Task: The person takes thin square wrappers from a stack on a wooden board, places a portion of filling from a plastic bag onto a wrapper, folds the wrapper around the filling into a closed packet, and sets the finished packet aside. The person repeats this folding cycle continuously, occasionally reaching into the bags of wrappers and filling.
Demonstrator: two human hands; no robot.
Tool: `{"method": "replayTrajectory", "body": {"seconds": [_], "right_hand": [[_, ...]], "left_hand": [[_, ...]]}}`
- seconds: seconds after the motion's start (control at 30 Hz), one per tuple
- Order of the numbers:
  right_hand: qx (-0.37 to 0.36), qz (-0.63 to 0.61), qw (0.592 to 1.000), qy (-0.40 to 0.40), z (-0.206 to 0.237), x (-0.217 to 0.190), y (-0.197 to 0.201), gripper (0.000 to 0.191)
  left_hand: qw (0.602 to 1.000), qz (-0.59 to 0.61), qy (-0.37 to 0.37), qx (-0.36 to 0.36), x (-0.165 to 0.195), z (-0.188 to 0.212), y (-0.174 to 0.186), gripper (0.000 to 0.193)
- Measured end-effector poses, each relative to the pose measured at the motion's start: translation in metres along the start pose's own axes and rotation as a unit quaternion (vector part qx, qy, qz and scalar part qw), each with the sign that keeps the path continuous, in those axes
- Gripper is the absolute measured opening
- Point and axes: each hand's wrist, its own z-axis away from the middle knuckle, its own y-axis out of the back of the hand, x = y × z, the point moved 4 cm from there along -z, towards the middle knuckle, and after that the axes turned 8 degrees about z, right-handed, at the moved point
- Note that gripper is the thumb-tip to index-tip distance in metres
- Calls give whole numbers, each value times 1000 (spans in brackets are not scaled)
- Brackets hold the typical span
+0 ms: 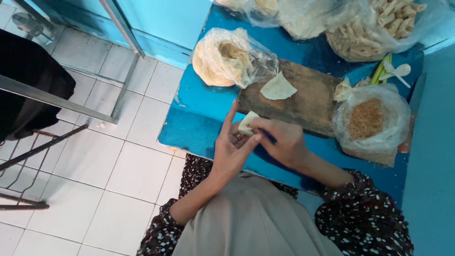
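Note:
Both my hands meet over the front edge of the blue table. My left hand and my right hand together pinch a small folded piece of pale pastry wrapper. Just beyond them lies a dark wooden board with one loose triangular wrapper on it. A clear bag of stacked wrappers sits to the left of the board. A clear bag of brown crumbly filling stands to the right of the board.
Bags of finished rolled pastries lie at the table's far edge. A white spoon and green stalks rest near the filling bag. A white tiled floor, metal frame bars and a dark cloth are at left.

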Motion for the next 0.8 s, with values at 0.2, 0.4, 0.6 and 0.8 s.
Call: {"method": "replayTrajectory", "body": {"seconds": [0.2,0.4,0.6,0.8], "right_hand": [[-38,-275,931,-238,10,32,-15,35],[65,-626,648,-429,1,87,-5,36],[145,-278,925,-217,-22,87,54,35],[0,180,979,96,-23,39,34,31]], "left_hand": [[1000,-5,-22,-9,-7,-3,8,74],[993,98,66,-1,-2,-7,21,75],[977,194,80,41,15,-11,33,71],[977,190,83,42,10,-21,26,69]]}}
